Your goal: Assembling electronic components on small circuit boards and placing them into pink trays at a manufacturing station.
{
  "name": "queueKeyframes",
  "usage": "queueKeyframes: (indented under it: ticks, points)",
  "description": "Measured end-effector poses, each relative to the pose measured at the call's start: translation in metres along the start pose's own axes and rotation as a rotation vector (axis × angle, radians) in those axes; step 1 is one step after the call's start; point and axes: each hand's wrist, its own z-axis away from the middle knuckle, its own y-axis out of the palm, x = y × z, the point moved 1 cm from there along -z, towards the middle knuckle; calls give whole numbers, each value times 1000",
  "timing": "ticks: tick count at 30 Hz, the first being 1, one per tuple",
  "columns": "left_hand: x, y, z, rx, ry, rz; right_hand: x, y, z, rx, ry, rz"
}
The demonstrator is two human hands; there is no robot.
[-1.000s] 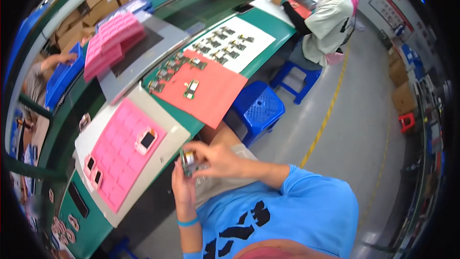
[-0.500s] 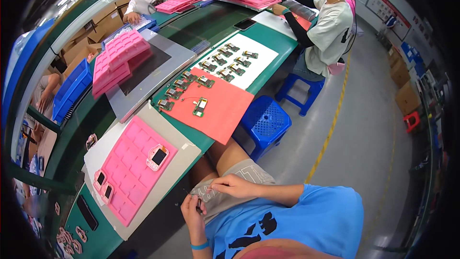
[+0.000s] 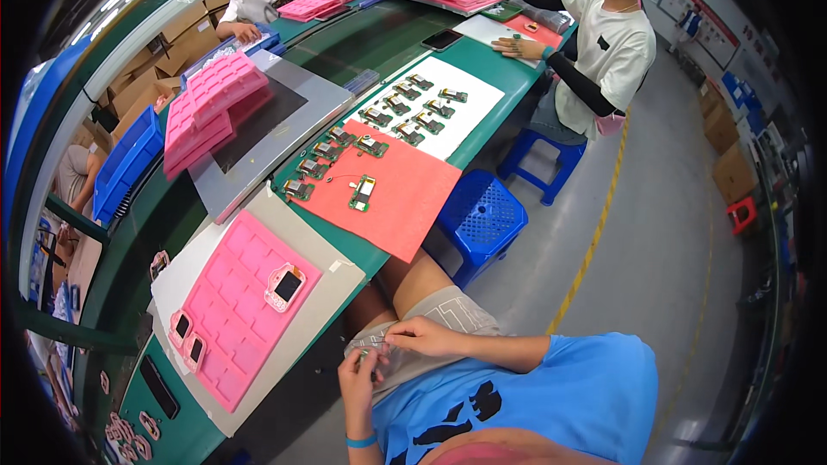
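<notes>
My left hand [image 3: 357, 376] is closed in a pinch over my lap, around something small and dark that I cannot make out. Close against it, my right hand [image 3: 420, 337] has its fingertips pressed together at a thin, dark piece, too small to name. To the left, a pink moulded tray [image 3: 226, 320] lies at a slant on a grey board [image 3: 326, 274]. It carries a few pink-and-white devices with dark screens, one of them a separate device [image 3: 285, 287] near its right edge. Ahead, a green circuit board [image 3: 363, 193] with a thin wire rests on a red sheet [image 3: 405, 198].
Several circuit boards sit on a white sheet [image 3: 476, 120] beyond. A black phone [image 3: 160, 387] and several small pink parts [image 3: 129, 437] are at the lower left. Stacked pink trays [image 3: 207, 112] stand farther back. A blue stool [image 3: 484, 215] stands right; co-workers [image 3: 613, 52] sit along the bench.
My left hand has moved up and right, closer to my right hand. The co-worker at the right has lowered one hand onto the bench. The view has shifted slightly.
</notes>
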Motion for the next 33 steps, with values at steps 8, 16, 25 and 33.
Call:
queueKeyframes:
  ticks: [8,16,25,33]
  points:
    - [40,23,14,40,47,-184,-23,27,14,125,261,-424]
    - [38,21,15,-118,231,-828,-60,29,13,-21,164,-97]
    - [42,20,9,-115,231,-791,-74,27,9,-13,163,-197]
    - [48,19,8,-39,98,-692,-85,23,11,27,116,-206]
